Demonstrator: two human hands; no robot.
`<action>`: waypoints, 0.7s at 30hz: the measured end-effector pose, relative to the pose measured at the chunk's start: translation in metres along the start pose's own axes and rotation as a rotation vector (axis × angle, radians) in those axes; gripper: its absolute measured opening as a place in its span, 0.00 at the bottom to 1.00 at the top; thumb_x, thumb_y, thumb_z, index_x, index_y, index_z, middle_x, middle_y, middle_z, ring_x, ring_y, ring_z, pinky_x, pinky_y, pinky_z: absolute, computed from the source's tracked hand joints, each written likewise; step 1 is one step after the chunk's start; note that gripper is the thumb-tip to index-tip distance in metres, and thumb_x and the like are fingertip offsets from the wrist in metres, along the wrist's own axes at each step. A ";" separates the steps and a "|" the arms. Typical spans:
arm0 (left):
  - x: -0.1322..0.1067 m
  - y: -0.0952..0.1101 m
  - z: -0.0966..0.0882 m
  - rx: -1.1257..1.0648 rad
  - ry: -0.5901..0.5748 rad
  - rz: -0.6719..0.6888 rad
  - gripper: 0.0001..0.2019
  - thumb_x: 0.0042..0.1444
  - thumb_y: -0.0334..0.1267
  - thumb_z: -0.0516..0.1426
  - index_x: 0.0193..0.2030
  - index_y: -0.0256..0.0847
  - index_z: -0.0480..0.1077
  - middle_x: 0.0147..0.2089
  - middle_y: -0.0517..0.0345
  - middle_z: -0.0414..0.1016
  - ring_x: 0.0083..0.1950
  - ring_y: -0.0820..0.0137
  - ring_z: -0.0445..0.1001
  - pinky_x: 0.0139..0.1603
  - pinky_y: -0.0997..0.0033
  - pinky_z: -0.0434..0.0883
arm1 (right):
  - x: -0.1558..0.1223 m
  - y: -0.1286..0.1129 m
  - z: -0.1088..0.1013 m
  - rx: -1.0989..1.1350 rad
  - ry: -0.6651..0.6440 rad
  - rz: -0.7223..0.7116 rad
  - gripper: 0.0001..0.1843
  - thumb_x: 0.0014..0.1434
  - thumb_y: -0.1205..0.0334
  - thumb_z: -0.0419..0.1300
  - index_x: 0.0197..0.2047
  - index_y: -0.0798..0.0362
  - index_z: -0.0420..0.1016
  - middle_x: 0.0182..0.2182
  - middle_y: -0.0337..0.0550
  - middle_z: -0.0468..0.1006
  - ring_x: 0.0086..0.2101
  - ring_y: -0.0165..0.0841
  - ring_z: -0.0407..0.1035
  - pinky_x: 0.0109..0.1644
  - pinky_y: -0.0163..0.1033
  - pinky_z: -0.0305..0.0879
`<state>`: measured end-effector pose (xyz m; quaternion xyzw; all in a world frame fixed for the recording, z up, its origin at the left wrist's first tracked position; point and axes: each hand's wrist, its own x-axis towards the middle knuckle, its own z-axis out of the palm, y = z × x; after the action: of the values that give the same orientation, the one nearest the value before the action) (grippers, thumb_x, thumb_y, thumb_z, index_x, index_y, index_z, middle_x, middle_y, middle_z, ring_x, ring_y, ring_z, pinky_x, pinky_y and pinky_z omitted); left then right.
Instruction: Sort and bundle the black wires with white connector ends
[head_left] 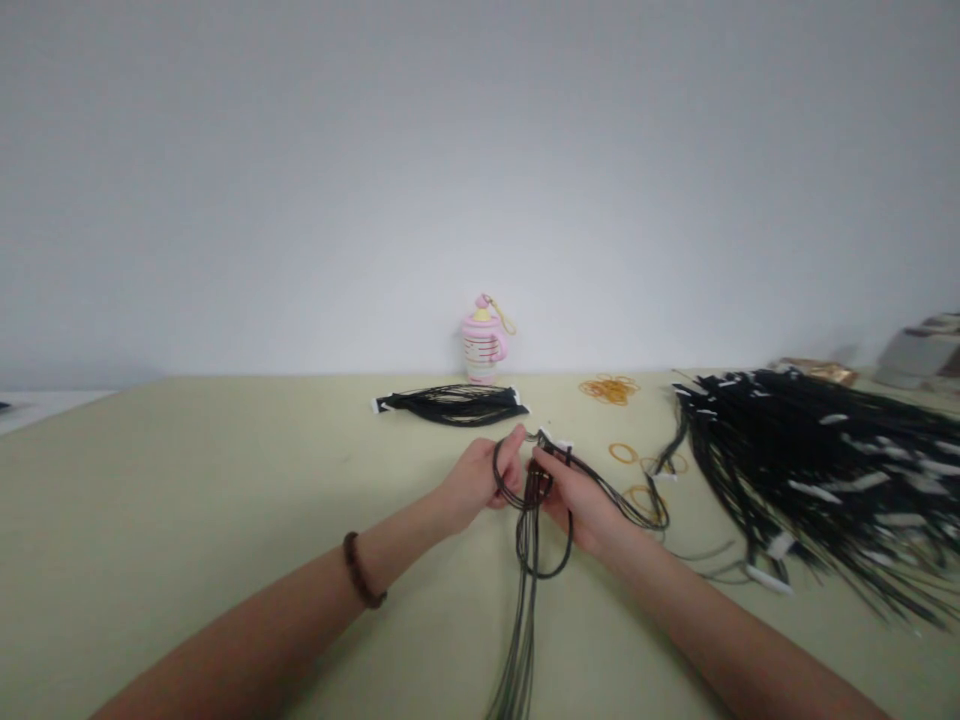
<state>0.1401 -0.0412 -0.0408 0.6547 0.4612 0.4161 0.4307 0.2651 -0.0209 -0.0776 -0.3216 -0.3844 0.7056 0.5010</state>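
Left hand (480, 475): fingers curled, apparently (blurred) pinching the black cable bundle (533, 497) | Right hand (581, 495): grasping it below a white connector (556, 441) | Bundle: between hands, over table (247, 470)

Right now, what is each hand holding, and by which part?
The right hand grips dark wires near a white connector. A wire loop lies against the left hand; its exact hold cannot be told.

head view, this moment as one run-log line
left hand: touching black cables | right hand: holding them | beyond: cable bundle, pink-white cup | right: cable pile
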 end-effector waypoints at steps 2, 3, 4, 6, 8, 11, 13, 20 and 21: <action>-0.002 0.004 0.006 -0.310 -0.111 -0.005 0.29 0.51 0.62 0.35 0.17 0.39 0.54 0.16 0.63 0.52 0.18 0.77 0.52 0.18 0.75 0.51 | -0.001 0.004 0.002 -0.069 -0.017 -0.041 0.11 0.47 0.57 0.61 0.31 0.56 0.67 0.24 0.36 0.71 0.24 0.25 0.64 0.27 0.30 0.61; -0.003 0.006 0.007 -0.441 -0.119 0.012 0.29 0.51 0.62 0.36 0.20 0.39 0.56 0.18 0.63 0.53 0.19 0.78 0.53 0.18 0.75 0.52 | -0.002 0.006 0.003 -0.107 -0.031 -0.057 0.12 0.47 0.57 0.62 0.30 0.56 0.67 0.23 0.36 0.70 0.23 0.24 0.63 0.25 0.29 0.59; -0.003 0.007 0.008 -0.517 -0.093 0.043 0.28 0.51 0.62 0.39 0.23 0.38 0.60 0.19 0.64 0.54 0.20 0.78 0.54 0.19 0.76 0.53 | -0.003 0.007 0.004 -0.146 -0.043 -0.071 0.12 0.46 0.56 0.62 0.30 0.56 0.67 0.22 0.35 0.69 0.22 0.24 0.61 0.23 0.28 0.57; -0.003 0.007 0.008 -0.492 0.006 0.132 0.24 0.52 0.59 0.44 0.33 0.37 0.63 0.23 0.64 0.55 0.21 0.79 0.54 0.20 0.78 0.54 | -0.007 0.009 0.007 -0.216 -0.055 -0.095 0.13 0.45 0.57 0.63 0.31 0.55 0.67 0.22 0.34 0.67 0.21 0.23 0.59 0.21 0.27 0.53; -0.003 0.006 0.008 -0.393 0.078 0.259 0.22 0.51 0.56 0.48 0.42 0.38 0.62 0.29 0.61 0.59 0.24 0.78 0.58 0.22 0.77 0.58 | -0.012 0.012 0.010 -0.272 -0.061 -0.097 0.14 0.45 0.58 0.63 0.33 0.54 0.66 0.23 0.33 0.67 0.21 0.23 0.58 0.20 0.27 0.53; -0.004 0.010 0.006 -0.118 0.129 0.513 0.29 0.47 0.53 0.53 0.52 0.40 0.54 0.46 0.51 0.62 0.43 0.68 0.64 0.40 0.68 0.66 | -0.017 0.019 0.013 -0.344 -0.068 -0.070 0.14 0.45 0.59 0.62 0.35 0.53 0.65 0.21 0.33 0.66 0.20 0.24 0.57 0.19 0.29 0.52; -0.002 0.015 0.001 0.121 0.235 0.563 0.29 0.48 0.48 0.54 0.55 0.38 0.51 0.53 0.47 0.58 0.53 0.65 0.59 0.52 0.65 0.59 | -0.019 0.024 0.014 -0.378 -0.061 -0.057 0.14 0.45 0.59 0.62 0.34 0.53 0.65 0.20 0.32 0.64 0.18 0.23 0.55 0.18 0.29 0.51; 0.014 0.002 -0.042 0.254 -0.093 -0.057 0.19 0.48 0.52 0.52 0.22 0.36 0.65 0.19 0.59 0.64 0.21 0.73 0.61 0.22 0.73 0.57 | -0.025 0.011 0.013 -0.573 -0.159 -0.208 0.17 0.50 0.51 0.59 0.40 0.51 0.66 0.25 0.35 0.67 0.20 0.24 0.57 0.21 0.30 0.55; 0.014 -0.002 -0.045 0.230 -0.178 -0.092 0.21 0.48 0.54 0.52 0.20 0.36 0.65 0.16 0.60 0.62 0.18 0.75 0.58 0.19 0.74 0.55 | -0.024 0.007 0.011 -0.578 -0.221 -0.226 0.18 0.50 0.52 0.59 0.41 0.52 0.66 0.25 0.35 0.67 0.20 0.24 0.57 0.21 0.29 0.55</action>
<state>0.1002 -0.0189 -0.0280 0.7122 0.4952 0.2807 0.4108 0.2596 -0.0481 -0.0762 -0.3274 -0.6540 0.5377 0.4195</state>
